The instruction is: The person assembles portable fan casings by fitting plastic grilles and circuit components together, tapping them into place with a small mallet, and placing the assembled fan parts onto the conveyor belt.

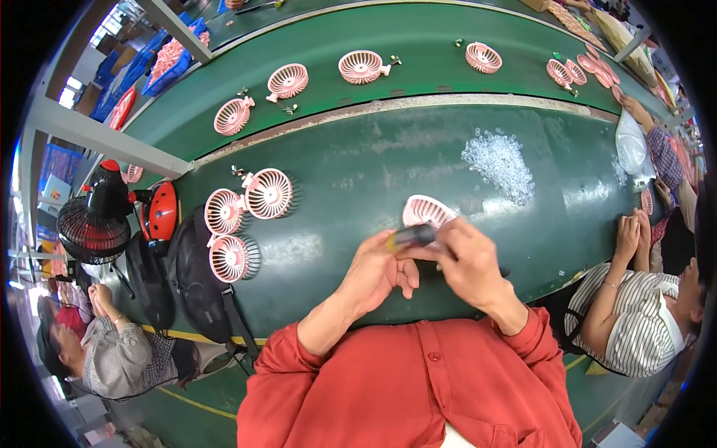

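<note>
My left hand (373, 272) is beside the yellow end of a blurred tool handle, yellow and black (411, 237), like a screwdriver's. Its fingers curl inward; what they grip, if anything, is hidden. On the right, my right hand (472, 265) closes at the dark end of this handle, and motion smears its fingers. Just beyond both hands is a pink slatted fan housing (427, 210), its lower part covered by the hands and the tool. A small dark object (505, 272) peeks out beside my right hand.
Several clear small plastic pieces (499, 164) lie heaped beyond my right hand. Pink fan housings (269, 193) cluster left, by a black bag (196, 272) and a black desk fan (93, 228). More housings (362, 67) sit on the green belt (418, 52). People sit on both sides.
</note>
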Demonstrator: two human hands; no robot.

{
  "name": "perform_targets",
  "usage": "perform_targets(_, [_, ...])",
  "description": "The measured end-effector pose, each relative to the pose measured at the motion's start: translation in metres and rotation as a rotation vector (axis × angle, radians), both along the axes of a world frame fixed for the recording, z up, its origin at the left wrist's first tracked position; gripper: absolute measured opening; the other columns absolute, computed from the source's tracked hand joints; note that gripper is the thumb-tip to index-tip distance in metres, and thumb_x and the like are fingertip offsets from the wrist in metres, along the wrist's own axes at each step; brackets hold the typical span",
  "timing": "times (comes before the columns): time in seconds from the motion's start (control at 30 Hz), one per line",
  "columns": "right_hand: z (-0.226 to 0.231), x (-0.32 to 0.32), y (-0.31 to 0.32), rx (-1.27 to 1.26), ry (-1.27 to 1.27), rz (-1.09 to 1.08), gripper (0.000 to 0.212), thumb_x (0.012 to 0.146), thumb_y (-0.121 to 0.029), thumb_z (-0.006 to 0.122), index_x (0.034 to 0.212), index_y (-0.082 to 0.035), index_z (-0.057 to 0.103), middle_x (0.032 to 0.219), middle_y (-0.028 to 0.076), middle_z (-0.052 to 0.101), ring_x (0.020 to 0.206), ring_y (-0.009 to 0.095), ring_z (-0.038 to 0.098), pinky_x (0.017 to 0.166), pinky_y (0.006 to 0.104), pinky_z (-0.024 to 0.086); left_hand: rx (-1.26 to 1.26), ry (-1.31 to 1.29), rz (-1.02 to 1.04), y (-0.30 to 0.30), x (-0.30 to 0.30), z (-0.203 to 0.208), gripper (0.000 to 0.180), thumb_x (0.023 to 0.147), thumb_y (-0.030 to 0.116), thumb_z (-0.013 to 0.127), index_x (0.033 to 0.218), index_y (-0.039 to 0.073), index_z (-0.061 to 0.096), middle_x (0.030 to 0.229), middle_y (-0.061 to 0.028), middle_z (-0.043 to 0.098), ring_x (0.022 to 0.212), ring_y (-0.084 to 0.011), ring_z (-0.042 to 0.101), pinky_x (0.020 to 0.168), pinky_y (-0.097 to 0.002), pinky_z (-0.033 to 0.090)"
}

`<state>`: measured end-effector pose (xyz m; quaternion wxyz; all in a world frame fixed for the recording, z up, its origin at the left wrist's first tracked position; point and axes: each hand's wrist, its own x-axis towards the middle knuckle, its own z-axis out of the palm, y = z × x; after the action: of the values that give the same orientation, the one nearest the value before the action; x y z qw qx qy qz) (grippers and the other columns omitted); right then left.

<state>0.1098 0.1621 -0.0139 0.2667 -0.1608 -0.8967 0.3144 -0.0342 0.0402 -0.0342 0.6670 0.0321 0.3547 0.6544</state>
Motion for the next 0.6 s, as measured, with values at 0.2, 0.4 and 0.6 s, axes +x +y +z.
perform_targets(0.2, [0.004, -0.008, 0.024, -0.999, -0.046, -0.235, 0.017, 0.087, -0.012, 0.075, 0.085, 0.005, 0.07, 0.069, 0.004, 0.067, 0.055, 0.005, 0.054, 0.049, 0.022, 0.042, 0.301, 1.162, 0.143, -0.021, 0.017, -0.024, 0.037, 0.091, 0.004, 0.066, 0.124, 0.004, 0.05, 0.114, -0.0145, 0.06, 0.085, -0.0193, 0.063, 0.07, -0.029, 0.055])
perform_targets(0.4, [-0.036, -0.012, 0.042, -0.665, -0.246, -0.269, 0.027, 0.086, -0.02, 0.075, 0.077, 0.004, 0.067, 0.062, 0.006, 0.063, 0.05, 0.01, 0.05, 0.045, 0.0306, 0.037, 0.282, 2.113, 0.182, -0.005, 0.019, -0.029, 0.048, 0.068, 0.013, 0.08, 0.114, 0.009, 0.063, 0.115, -0.0066, 0.058, 0.101, -0.0287, 0.055, 0.08, -0.0408, 0.04])
perform_targets(0.6, [-0.031, 0.009, 0.041, -0.076, -0.378, -0.303, 0.025, 0.091, -0.018, 0.068, 0.091, 0.006, 0.065, 0.078, 0.017, 0.061, 0.067, 0.018, 0.054, 0.06, 0.0358, 0.043, 0.263, 2.198, 0.181, 0.001, 0.018, -0.033, 0.038, 0.07, 0.013, 0.078, 0.106, 0.005, 0.067, 0.109, -0.0047, 0.061, 0.101, -0.0254, 0.058, 0.083, -0.0407, 0.043])
